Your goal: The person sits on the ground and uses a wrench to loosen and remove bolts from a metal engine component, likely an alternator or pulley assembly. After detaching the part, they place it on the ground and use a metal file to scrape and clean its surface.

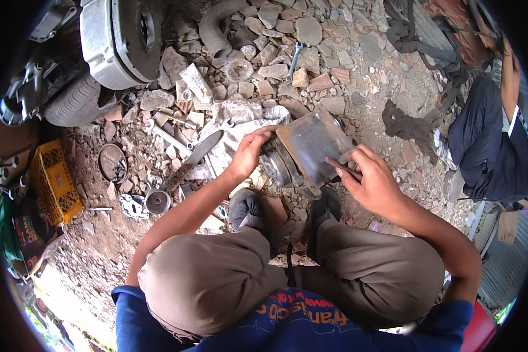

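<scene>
In front of my shoes, a flat grey metal plate (314, 146) with rusty edges stands tilted against a round, stepped metal part (278, 164). My left hand (250, 154) is at the plate's left side, its fingers curled in and reaching the upper left edge; the fingertips are partly hidden. A thin, dark reddish-brown strip (344, 168) is pinched in my right hand (366, 176), its tip against the plate's face. Left of my left hand, a crumpled whitish cloth (237, 120) lies on the rubble, beside a long dark blade-like piece (196, 155).
Wrenches lie about: a combination wrench (295, 61) ahead, another wrench (169, 138) to the left. A large metal housing (102, 44) and a tyre (76, 102) stand far left, a yellow crate (56, 182) nearer. At right another person (487, 141) sits by dark cloth (408, 126).
</scene>
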`<state>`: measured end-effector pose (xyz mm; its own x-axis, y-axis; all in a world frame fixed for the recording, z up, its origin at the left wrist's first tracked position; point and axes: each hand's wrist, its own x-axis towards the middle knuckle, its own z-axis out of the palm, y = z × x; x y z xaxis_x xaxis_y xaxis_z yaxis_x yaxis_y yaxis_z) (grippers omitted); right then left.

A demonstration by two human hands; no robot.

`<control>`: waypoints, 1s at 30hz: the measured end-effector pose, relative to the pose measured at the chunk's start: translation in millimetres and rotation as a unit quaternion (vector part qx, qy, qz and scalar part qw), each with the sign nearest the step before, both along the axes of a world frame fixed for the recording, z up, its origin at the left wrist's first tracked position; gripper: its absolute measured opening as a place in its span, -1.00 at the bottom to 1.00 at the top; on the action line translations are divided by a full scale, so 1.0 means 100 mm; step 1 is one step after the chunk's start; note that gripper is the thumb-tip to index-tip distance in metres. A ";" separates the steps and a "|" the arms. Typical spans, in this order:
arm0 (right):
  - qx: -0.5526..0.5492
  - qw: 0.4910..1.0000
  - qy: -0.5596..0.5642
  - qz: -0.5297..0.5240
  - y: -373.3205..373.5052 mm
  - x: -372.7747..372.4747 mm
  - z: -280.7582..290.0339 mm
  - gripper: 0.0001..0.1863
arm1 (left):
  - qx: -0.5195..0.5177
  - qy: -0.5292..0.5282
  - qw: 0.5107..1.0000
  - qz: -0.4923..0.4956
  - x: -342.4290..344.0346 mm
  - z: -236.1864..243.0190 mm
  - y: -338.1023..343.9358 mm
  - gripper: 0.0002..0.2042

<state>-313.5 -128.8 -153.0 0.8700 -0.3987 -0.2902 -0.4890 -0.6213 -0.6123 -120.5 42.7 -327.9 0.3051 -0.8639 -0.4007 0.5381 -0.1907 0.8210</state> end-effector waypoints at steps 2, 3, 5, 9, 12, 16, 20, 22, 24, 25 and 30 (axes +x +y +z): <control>0.005 1.000 0.018 0.021 -0.02 0.06 0.05 -0.80 | -0.021 -0.047 0.997 0.050 -0.11 0.05 0.04 -0.54; 0.007 0.999 0.027 0.032 -0.03 0.10 0.09 -0.81 | -0.019 -0.091 0.994 0.051 -0.14 0.09 0.10 -0.55; 0.080 0.994 0.062 0.032 -0.02 0.24 0.12 -0.82 | 0.018 -0.158 0.986 0.050 -0.25 0.16 0.15 -0.57; 0.111 0.992 0.009 0.054 -0.03 0.31 -0.14 -0.77 | 0.038 -0.204 0.974 0.095 -0.42 0.14 0.21 -0.54; 0.100 0.993 -0.028 0.056 -0.02 0.28 -0.26 -0.64 | 0.074 -0.203 0.965 0.146 -0.54 0.32 0.23 -0.61; 0.086 0.992 -0.080 0.050 0.03 0.24 -0.39 -0.67 | 0.114 -0.268 0.953 0.078 -0.46 0.61 0.46 -0.72; 0.167 0.983 -0.069 0.021 0.06 0.28 -0.44 -0.81 | 0.158 -0.375 0.906 -0.114 -0.13 1.31 0.56 -0.76; 0.245 0.969 -0.003 -0.016 0.09 0.25 -0.32 -0.84 | 0.171 -0.437 0.867 -0.170 -0.07 1.44 0.70 -0.76; 0.213 0.976 -0.045 -0.011 0.12 0.17 -0.39 -0.85 | 0.180 -0.433 0.858 -0.208 -0.07 1.52 0.86 -0.76; 0.199 0.978 -0.065 -0.009 0.15 0.14 -0.42 -0.85 | 0.185 -0.424 0.863 -0.205 -0.12 1.52 0.90 -0.76; 0.111 0.987 -0.116 0.017 0.15 0.37 -0.50 -0.83 | 0.136 -0.408 0.896 -0.112 -0.54 1.42 0.67 -0.74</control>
